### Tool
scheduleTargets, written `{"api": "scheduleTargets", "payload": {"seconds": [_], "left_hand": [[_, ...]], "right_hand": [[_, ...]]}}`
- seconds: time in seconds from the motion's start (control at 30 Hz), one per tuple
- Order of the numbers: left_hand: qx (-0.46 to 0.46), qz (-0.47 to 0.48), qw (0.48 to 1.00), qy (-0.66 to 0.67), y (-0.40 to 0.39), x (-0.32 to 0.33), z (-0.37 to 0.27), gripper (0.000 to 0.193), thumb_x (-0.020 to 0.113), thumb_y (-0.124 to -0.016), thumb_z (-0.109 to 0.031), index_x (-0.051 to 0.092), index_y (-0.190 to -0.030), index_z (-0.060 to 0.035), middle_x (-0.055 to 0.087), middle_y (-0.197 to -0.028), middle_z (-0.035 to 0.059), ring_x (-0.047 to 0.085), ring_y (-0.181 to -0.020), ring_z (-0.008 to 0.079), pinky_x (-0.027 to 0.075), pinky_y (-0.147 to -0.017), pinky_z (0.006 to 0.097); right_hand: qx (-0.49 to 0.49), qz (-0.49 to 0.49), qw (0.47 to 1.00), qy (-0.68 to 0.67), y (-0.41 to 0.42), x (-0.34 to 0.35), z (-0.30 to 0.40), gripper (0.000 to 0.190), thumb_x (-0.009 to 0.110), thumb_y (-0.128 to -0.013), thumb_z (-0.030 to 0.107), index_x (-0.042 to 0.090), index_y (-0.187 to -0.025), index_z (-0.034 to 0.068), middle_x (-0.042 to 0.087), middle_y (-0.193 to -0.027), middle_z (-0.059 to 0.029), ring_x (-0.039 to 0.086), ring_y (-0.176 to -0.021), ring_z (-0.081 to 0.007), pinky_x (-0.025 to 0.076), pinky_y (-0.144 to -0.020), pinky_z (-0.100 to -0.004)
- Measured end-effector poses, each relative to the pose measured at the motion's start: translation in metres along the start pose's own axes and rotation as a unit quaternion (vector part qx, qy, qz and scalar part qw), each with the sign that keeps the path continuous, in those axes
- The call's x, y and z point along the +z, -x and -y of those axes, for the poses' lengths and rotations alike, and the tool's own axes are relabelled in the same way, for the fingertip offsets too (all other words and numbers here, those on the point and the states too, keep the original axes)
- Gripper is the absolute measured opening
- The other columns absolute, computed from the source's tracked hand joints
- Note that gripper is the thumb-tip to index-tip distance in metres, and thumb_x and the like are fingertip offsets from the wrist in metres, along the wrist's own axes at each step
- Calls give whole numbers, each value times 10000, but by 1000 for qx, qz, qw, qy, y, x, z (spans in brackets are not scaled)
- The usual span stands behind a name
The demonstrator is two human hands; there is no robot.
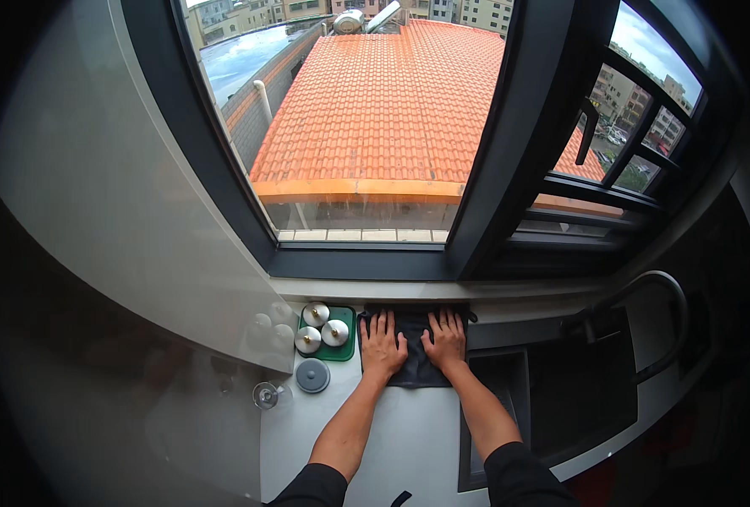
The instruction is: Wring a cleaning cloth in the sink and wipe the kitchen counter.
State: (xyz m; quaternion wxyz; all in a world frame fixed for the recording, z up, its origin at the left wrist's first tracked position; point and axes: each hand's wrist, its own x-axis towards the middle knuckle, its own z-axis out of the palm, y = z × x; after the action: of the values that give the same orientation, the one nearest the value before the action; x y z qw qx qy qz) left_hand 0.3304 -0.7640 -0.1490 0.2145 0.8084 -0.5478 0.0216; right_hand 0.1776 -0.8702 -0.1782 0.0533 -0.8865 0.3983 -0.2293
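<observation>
A dark cloth (415, 371) lies spread on the white countertop, just below the window sill. My left hand (382, 348) rests palm down on its left half, fingers pointing toward the window. On the right half my right hand (446, 340) is laid flat in the same way, thumb turned inward. Neither hand grips anything, and a strip of cloth shows between them. Close to the left hand is a green tray (350, 333) bearing three round silver lidded containers (335, 333) with brass-coloured knobs.
A grey round lid or lidded container (313, 376) sits below the tray, beside a clear stemmed glass (265, 395). To the right are a dark sink (584, 386) and a curved faucet (682, 310). A glossy wall panel (159, 241) borders the left; a dark-framed window (362, 263) stands ahead.
</observation>
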Motion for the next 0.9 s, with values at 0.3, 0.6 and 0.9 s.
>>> {"api": "scheduleTargets", "payload": {"seconds": [0.3, 0.6, 0.9], "left_hand": [[47, 42, 997, 42, 204, -46, -28, 724, 545, -975, -365, 386, -1601, -38, 349, -1674, 176, 289, -1568, 333, 151, -1287, 535], [67, 131, 988, 48, 421, -131, -24, 727, 534, -1011, -397, 332, -1634, -82, 295, -1706, 140, 248, -1584, 311, 121, -1287, 529], [90, 153, 982, 67, 447, -118, -8, 738, 492, -1038, -432, 264, -1663, -113, 196, -1745, 111, 153, -1614, 295, 80, -1281, 569]], "right_hand": [[14, 96, 995, -1, 215, -78, 84, 745, 591, -951, 399, 406, -1606, 96, 334, -1662, -251, 276, -1571, -371, 179, -1282, -529], [12, 100, 994, 44, 423, -156, 153, 784, 643, -922, 390, 404, -1611, 103, 317, -1673, -247, 275, -1573, -378, 191, -1268, -543], [-21, 141, 989, -30, 441, -166, 145, 791, 664, -919, 389, 397, -1618, 132, 338, -1662, -255, 310, -1556, -380, 217, -1253, -536]]}}
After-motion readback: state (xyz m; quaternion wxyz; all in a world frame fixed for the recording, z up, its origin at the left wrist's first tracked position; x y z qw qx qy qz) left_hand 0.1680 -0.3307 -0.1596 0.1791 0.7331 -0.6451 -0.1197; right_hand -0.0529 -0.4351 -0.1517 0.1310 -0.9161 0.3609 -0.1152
